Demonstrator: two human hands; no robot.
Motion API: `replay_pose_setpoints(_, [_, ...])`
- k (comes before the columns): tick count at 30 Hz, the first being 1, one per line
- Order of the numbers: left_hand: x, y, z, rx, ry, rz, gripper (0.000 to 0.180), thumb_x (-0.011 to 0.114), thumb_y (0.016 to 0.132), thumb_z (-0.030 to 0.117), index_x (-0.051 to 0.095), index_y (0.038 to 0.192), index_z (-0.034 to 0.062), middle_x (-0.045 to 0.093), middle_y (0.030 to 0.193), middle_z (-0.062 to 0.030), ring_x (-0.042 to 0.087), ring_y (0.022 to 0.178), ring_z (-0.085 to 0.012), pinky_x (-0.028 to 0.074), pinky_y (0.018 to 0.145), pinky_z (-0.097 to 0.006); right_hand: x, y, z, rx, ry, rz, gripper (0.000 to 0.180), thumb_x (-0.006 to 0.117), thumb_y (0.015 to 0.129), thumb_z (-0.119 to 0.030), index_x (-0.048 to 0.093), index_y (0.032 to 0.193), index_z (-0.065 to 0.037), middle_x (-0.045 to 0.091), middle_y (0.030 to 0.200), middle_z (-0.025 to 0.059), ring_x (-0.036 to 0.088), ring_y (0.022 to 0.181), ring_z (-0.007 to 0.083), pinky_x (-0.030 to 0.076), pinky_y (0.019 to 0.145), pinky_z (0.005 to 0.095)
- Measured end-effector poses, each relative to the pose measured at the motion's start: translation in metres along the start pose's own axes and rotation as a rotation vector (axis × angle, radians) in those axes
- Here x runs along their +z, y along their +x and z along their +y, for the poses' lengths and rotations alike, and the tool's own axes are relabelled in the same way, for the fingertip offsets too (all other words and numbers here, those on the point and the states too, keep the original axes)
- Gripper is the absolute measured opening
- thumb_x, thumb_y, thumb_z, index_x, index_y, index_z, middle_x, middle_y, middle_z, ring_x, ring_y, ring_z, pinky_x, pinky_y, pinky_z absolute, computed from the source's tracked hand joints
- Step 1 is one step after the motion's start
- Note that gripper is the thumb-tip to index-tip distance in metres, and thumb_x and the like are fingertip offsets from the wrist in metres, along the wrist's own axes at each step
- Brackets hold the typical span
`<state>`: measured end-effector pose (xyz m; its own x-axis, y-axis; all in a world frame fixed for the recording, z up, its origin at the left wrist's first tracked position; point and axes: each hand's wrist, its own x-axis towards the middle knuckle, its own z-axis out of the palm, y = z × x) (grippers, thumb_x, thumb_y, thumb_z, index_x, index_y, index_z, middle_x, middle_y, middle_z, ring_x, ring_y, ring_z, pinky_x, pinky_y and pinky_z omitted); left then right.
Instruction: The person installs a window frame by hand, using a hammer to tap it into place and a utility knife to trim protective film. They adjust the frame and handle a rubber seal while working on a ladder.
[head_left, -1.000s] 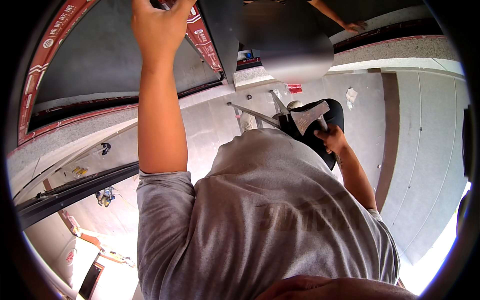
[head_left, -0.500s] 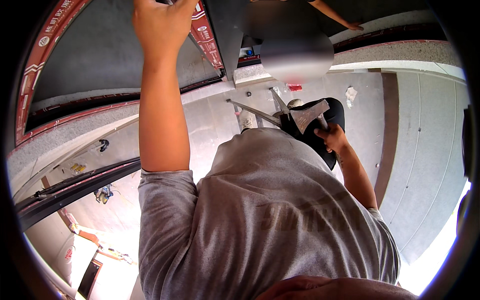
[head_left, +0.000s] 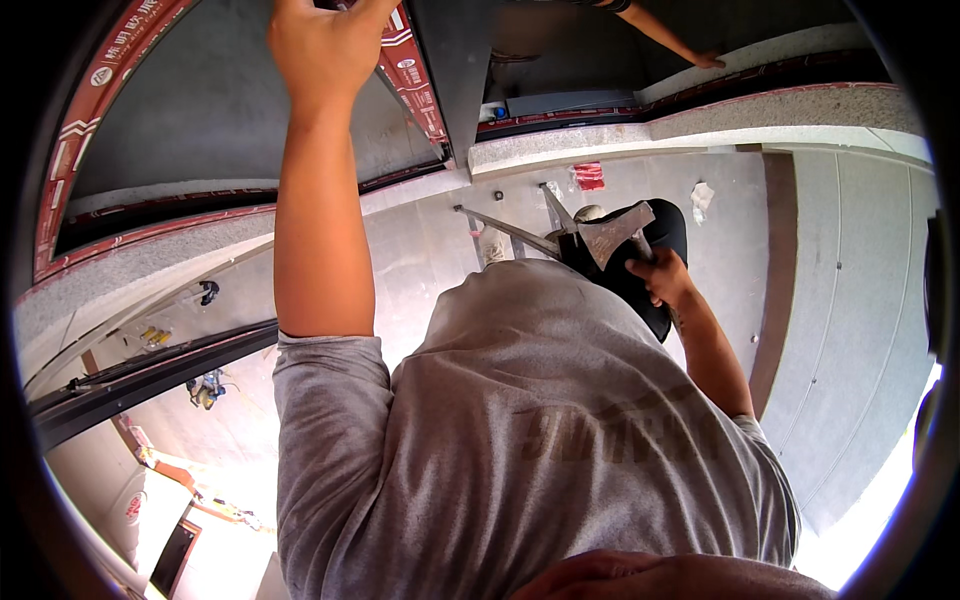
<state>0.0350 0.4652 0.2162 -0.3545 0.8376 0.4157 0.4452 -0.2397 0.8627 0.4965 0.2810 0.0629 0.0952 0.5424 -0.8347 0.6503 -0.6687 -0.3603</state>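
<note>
In my right hand (head_left: 660, 277) is a hatchet (head_left: 612, 234), gripped by its handle beside my dark-trousered leg. The broad metal head points left and away from me. My left arm reaches up to the top edge, where my left hand (head_left: 330, 60) is raised in front of a window frame (head_left: 408, 75) covered with red printed film. Its fingers look curled round something dark, mostly cut off by the picture's edge. Beneath the hatchet, a metal-legged stand (head_left: 510, 230) reaches over the floor near my shoe.
Another person's arm (head_left: 665, 38) leans over the opening at the top right. A pale stone sill (head_left: 560, 146) runs below the window. On the floor lie a red packet (head_left: 588, 177), a crumpled white scrap (head_left: 702, 200) and a tool with cables (head_left: 207, 388). A dark bar (head_left: 150, 372) crosses the left.
The other person's blurred head has gone from the opening, uncovering the sill and more of the red packet. My hands and the hatchet have hardly moved; the view has shifted slightly.
</note>
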Motion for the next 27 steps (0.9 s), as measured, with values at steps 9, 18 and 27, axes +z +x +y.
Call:
replay_pose_setpoints(9, [-0.008,0.023,0.017,0.029,-0.104,0.079,0.056,0.097,0.077,0.039,0.064,0.1,-0.0003,0.076,0.095,-0.0097,0.07,0.085,-0.0154,0.056,0.082,-0.034,-0.001,0.003,-0.002,-0.005,0.063,0.013,0.04,0.082,0.091,-0.032,0.066,0.097,0.004,0.057,0.065,0.0069,0.058,0.046,0.0197,0.048,0.04,0.0349])
replay_pose_setpoints(18, [-0.003,0.013,0.03,-0.028,-0.042,0.189,0.057,0.096,0.076,0.044,0.064,0.095,0.0008,0.075,0.092,-0.0112,0.069,0.085,-0.0201,0.056,0.083,-0.039,-0.003,0.008,0.003,-0.035,0.075,0.01,0.037,0.081,0.092,-0.029,0.066,0.09,0.004,0.059,0.064,0.0072,0.059,0.046,0.0198,0.047,0.039,0.0349])
replay_pose_setpoints(27, [-0.003,0.014,0.028,-0.013,0.008,0.195,0.064,0.095,0.075,0.051,0.063,0.094,-0.0008,0.074,0.094,-0.0138,0.07,0.087,-0.0235,0.056,0.084,-0.041,-0.002,0.007,0.005,-0.033,0.129,0.002,0.035,0.082,0.09,-0.027,0.064,0.091,0.003,0.054,0.063,0.0061,0.055,0.044,0.0195,0.044,0.038,0.0355])
